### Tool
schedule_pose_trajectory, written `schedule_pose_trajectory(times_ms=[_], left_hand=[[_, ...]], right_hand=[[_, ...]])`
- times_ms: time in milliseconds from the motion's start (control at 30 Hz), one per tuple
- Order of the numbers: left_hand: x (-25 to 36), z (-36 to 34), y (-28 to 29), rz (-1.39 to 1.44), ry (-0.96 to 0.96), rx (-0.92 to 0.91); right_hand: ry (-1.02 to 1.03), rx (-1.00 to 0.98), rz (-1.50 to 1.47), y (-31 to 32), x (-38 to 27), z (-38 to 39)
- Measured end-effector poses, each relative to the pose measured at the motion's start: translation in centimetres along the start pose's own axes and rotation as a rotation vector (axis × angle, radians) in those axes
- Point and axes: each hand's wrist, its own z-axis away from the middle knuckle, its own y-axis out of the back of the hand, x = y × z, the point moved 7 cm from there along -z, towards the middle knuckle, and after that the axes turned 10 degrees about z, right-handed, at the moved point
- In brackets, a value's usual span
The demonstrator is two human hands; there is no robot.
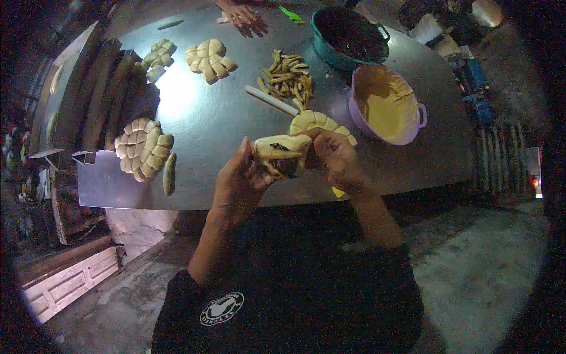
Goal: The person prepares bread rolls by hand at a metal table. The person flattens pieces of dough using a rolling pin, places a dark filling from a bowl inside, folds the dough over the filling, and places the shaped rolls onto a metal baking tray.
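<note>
Pale dough piece point(277, 143), its dark filling point(287, 168) partly showing, held up between two bare hands in the head view, near the front edge of the steel table point(212, 130). Cupping its left side with left hand point(240, 177), fingers curled close about it, one digit pointing upward. Holding its right end with right hand point(336, 154), fingers drawn narrow; cannot tell exactly where each fingertip rests.

Just beyond right hand, partly hidden by it, a round dough cluster point(312, 121). Past that, a white rod point(271, 99) lying slantwise, then a heap of brownish-yellow strips point(289, 74). To the right, a lilac basin point(354, 112) with yellow mixture point(383, 115) inside, just beside a teal tub point(322, 50) with dark contents.

Toward the left, a scored-looking dough round point(143, 148) with a long greenish-yellow piece point(170, 174) just beside it; farther back, a smaller dough group point(207, 59). At the far edge, another person's hand point(244, 19), near a bright green utensil point(289, 13).
</note>
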Motion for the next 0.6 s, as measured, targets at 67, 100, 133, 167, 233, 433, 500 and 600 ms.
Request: schedule_pose_trajectory(times_ms=[67, 100, 133, 167, 233, 433, 500, 600], left_hand=[[0.7, -0.1, 1.6, 0.071, 0.040, 0.000], [1.0, -0.1, 2.5, 0.121, 0.076, 0.013], [1.3, -0.2, 3.4, 0.179, 0.116, 0.042], [1.9, -0.2, 4.4, 0.238, 0.170, 0.086], [3.2, -0.2, 5.7, 0.327, 0.215, 0.090], [7.5, 0.4, 8.2, 0.471, 0.102, -0.261], [9.6, 0.9, 7.7, 0.205, -0.016, -0.218], [11.7, 1.2, 7.5, 0.124, -0.120, -0.284]], right_hand=[[0.025, -0.025, 0.239, -1.8, -1.8, -0.3], [0.092, -0.016, 0.350, -2.7, -2.4, -0.7], [0.159, -0.008, 0.462, -3.8, -2.9, -1.1], [0.224, 0.001, 0.570, -4.8, -3.5, -1.5], [0.272, 0.032, 0.729, -6.5, -4.6, -2.2], [0.571, 0.207, 1.100, -12.2, -9.0, -2.6], [0.628, 0.235, 1.168, -13.5, -9.9, -2.4], [0.619, 0.261, 1.036, -14.3, -10.4, -2.3]])
